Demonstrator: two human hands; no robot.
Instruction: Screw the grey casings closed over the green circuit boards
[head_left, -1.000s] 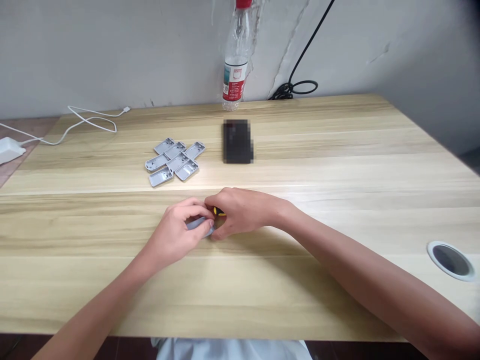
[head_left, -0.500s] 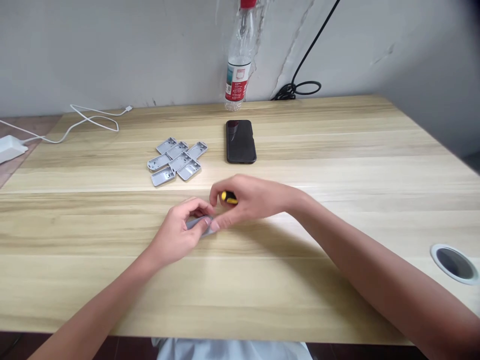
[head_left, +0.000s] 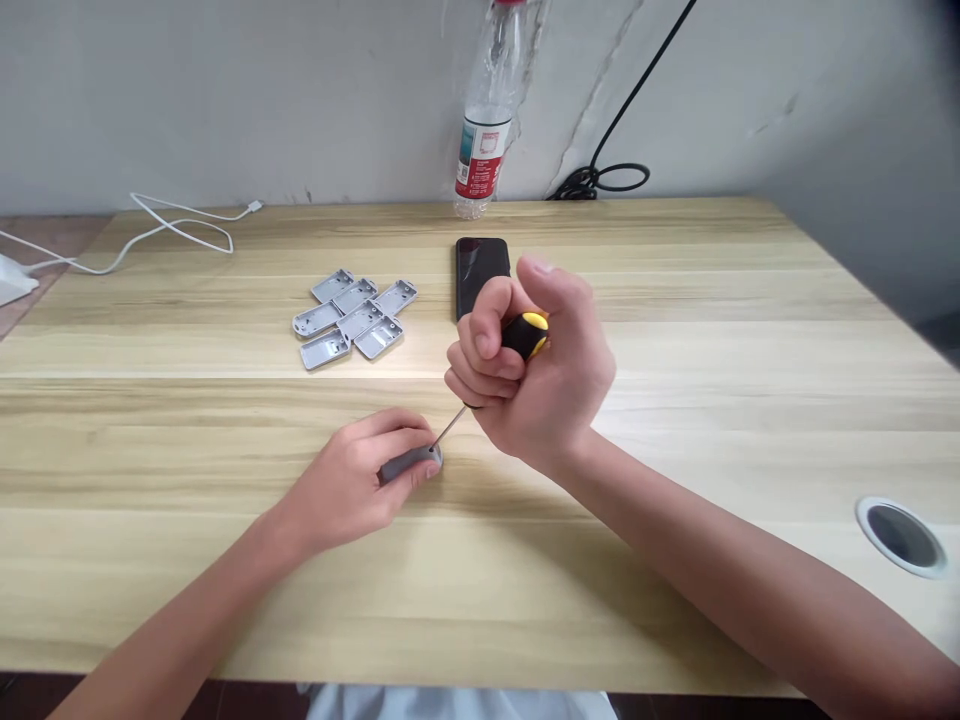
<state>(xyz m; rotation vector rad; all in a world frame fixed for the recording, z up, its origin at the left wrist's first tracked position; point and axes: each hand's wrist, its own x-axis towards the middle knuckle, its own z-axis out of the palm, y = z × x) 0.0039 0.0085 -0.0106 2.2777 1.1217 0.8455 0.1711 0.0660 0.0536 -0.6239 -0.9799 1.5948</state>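
Observation:
My left hand (head_left: 367, 470) pinches a small grey plastic case (head_left: 409, 463) between thumb and fingers, low over the tabletop. Closed around a black and yellow screwdriver (head_left: 521, 337), my right hand (head_left: 536, 365) is raised to the right of the case. The thin metal shaft slants down to the left, and its tip meets a small dark hole near the right end of the case. Most of the handle is hidden in my fingers. Behind my left hand lie several open grey case halves (head_left: 360, 322), grouped together with their hollow sides up.
A black phone (head_left: 480, 265) lies beyond my right hand, partly covered by it. Against the wall stand a plastic bottle (head_left: 484, 150) and a coiled black cable (head_left: 581, 185). A white charging cable (head_left: 180, 230) lies back left. A round cable grommet (head_left: 900, 537) is set in the table (head_left: 712, 330) at right.
My right hand has drawn away from the case and turned upward, with the screwdriver now pointing down onto it. My left hand keeps hold of the case. The view has shifted slightly.

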